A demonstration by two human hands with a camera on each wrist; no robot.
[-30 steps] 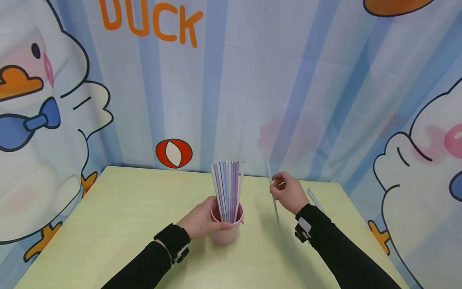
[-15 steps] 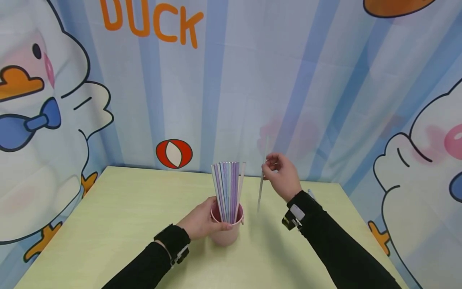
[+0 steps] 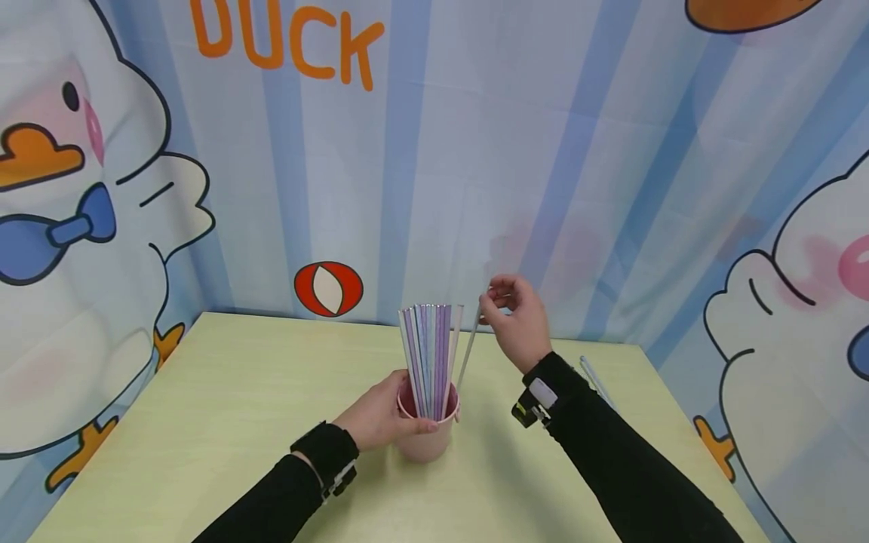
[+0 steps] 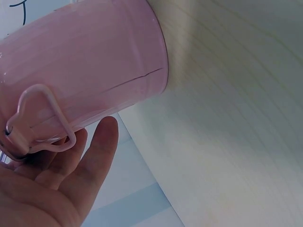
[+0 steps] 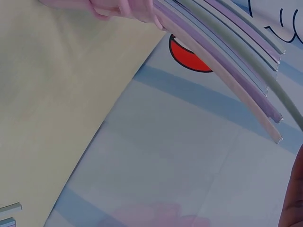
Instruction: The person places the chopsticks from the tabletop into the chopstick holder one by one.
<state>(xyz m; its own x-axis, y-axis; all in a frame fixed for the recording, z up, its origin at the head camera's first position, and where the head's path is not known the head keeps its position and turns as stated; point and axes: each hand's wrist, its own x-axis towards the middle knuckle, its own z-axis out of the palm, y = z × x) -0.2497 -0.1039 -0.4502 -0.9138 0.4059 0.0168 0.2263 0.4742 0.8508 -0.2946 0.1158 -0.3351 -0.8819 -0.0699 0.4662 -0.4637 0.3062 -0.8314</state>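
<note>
A small pink bucket (image 3: 426, 443) stands on the table, holding a bundle of upright pastel straws (image 3: 426, 362). My left hand (image 3: 375, 416) grips the bucket near its rim, thumb across the front. In the left wrist view, the fingers (image 4: 92, 168) lie along the bucket's side beside its wire handle (image 4: 57, 113). My right hand (image 3: 521, 323) pinches one greyish straw (image 3: 468, 351) near its top, to the right of the bundle. That straw slants, its lower end overlapping the bucket's right rim in the head view.
More straws (image 3: 595, 378) lie on the table beyond my right forearm. The pale yellow table (image 3: 285, 362) ends at a blue striped backdrop (image 3: 448, 166) with duck drawings.
My right hand has moved left and farther back with the straw, bringing it from well right of the bucket to its rim. My left hand and the bucket have stayed put.
</note>
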